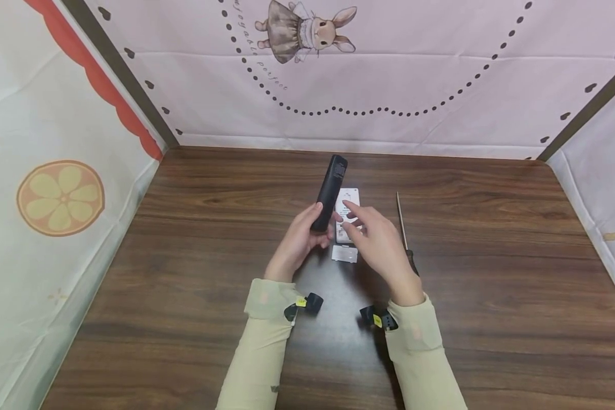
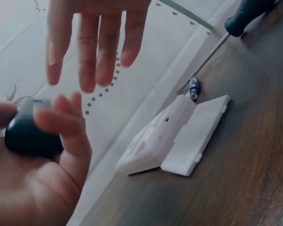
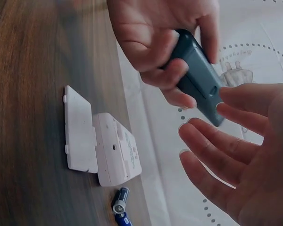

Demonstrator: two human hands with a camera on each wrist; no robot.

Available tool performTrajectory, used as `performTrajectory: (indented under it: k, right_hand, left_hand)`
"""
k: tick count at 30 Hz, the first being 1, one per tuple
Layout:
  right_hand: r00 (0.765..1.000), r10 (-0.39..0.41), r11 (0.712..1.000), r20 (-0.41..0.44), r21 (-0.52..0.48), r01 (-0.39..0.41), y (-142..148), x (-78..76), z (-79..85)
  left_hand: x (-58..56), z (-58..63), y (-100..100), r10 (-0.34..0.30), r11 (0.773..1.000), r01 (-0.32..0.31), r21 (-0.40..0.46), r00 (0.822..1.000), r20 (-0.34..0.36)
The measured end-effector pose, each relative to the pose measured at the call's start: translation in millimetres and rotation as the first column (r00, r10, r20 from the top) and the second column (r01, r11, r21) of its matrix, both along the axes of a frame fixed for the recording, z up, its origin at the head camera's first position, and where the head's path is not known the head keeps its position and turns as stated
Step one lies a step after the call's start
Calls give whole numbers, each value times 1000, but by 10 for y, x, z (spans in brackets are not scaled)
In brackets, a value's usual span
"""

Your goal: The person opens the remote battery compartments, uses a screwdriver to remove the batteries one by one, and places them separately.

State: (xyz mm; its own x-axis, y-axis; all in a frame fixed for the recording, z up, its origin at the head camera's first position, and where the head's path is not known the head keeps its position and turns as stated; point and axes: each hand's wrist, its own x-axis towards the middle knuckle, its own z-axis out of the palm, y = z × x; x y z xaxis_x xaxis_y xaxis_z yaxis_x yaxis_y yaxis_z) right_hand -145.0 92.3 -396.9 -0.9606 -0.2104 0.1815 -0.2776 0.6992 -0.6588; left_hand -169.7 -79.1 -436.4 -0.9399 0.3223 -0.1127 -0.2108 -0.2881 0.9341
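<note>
My left hand grips a slim black remote control, its fingers and thumb curled round the lower part and its far end tilted up. The remote's back, with a small printed label, faces up; a notch shows on its cover in the right wrist view. Beside it is my right hand, fingers loosely spread with nothing held, fingertips close to the remote in the right wrist view. Below both hands lies a white plastic device with printing on top, partly hidden by fingers. A white battery cover lies at its near end.
To the right, a screwdriver lies on the wooden table, its dark handle partly behind the right wrist. Blue and silver batteries lie beside the white device. Printed cloth hangs along the table's back and sides.
</note>
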Motion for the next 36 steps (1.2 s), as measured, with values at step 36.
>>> performTrajectory:
  k: [36]
  right_hand:
    - [997, 76, 997, 27, 6, -77, -40, 56, 71]
  left_hand:
    - [-9, -28, 61, 55, 896, -147, -420, 973, -224]
